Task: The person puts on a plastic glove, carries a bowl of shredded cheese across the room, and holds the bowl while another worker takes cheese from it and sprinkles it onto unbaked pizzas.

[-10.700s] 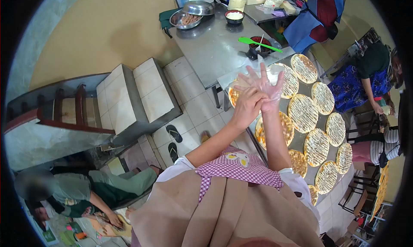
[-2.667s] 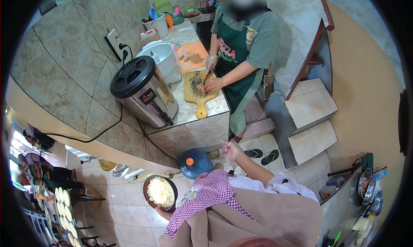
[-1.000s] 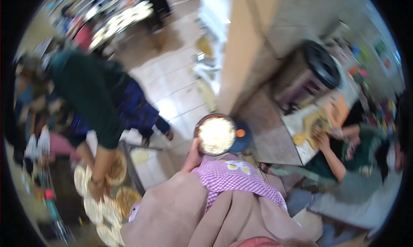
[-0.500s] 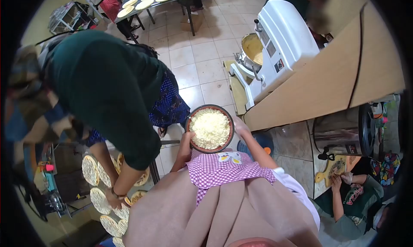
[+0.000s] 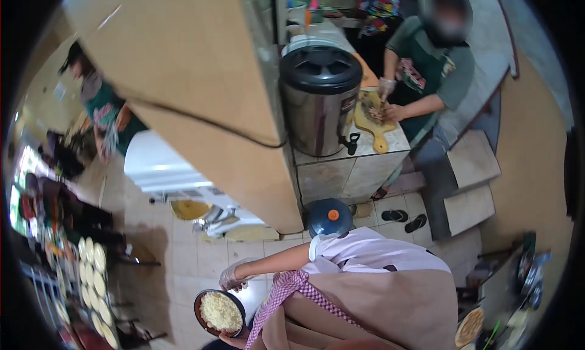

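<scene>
A round dark-rimmed bowl (image 5: pixel 197 315) full of grated cheese (image 5: pixel 220 312) is held low in front of me, at the bottom left of the view. My left hand (image 5: pixel 233 340) grips its near edge, with the thumb by the rim; the other fingers are hidden. On the far side, my right hand (image 5: pixel 233 277), in a clear plastic glove, is at the rim with curled fingers. Part of its hold is hidden.
A wooden partition (image 5: pixel 201 63) stands ahead, with a white mixer (image 5: pixel 164 161) behind it. A steel urn (image 5: pixel 317 106) is on a tiled counter, where a person works at a cutting board (image 5: pixel 372 121). Below are a blue water jug (image 5: pixel 329 218), sandals (image 5: pixel 395 216) and steps (image 5: pixel 472 158).
My view has swung right, toward the counter and steps. The bowl now appears lower and farther left. The person bending over the flat rounds has gone out of view.
</scene>
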Demonstrator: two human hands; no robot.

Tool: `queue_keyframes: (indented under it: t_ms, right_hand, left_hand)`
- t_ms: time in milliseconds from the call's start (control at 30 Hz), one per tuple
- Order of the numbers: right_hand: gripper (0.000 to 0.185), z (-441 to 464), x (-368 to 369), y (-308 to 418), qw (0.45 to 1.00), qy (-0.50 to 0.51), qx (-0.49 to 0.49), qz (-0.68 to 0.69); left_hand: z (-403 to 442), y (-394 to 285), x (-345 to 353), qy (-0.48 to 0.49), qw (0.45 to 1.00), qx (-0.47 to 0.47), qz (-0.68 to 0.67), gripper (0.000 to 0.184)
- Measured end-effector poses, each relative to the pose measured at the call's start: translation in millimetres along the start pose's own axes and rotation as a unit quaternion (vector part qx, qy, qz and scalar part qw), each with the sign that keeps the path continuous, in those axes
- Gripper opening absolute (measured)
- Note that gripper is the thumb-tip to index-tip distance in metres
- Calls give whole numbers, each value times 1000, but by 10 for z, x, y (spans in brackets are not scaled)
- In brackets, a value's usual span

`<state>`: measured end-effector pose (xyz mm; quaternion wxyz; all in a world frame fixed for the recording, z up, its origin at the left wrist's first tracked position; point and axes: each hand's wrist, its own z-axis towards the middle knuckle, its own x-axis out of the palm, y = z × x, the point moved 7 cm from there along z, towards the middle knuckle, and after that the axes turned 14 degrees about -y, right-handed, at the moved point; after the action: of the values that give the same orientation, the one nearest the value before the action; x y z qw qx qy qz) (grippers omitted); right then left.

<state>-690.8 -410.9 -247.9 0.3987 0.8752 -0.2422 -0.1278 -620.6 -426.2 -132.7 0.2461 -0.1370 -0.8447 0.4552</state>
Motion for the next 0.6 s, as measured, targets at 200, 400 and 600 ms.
queue_keyframes:
  t_ms: [200,400,600]
  right_hand:
    - [28,-94,-986,289,991,-75,-105,-25]
    - [31,-120,-1187,231,993,-46,-57,-96]
    - [31,-169,-1641,193,992,-111,-58,-31]
  left_hand:
    - [167,-27,968,72,997,-11,36,46]
    - [214,-20,1582,124,991,-22,53,47]
    - [284,-5,1987,180,980,-38,71,48]
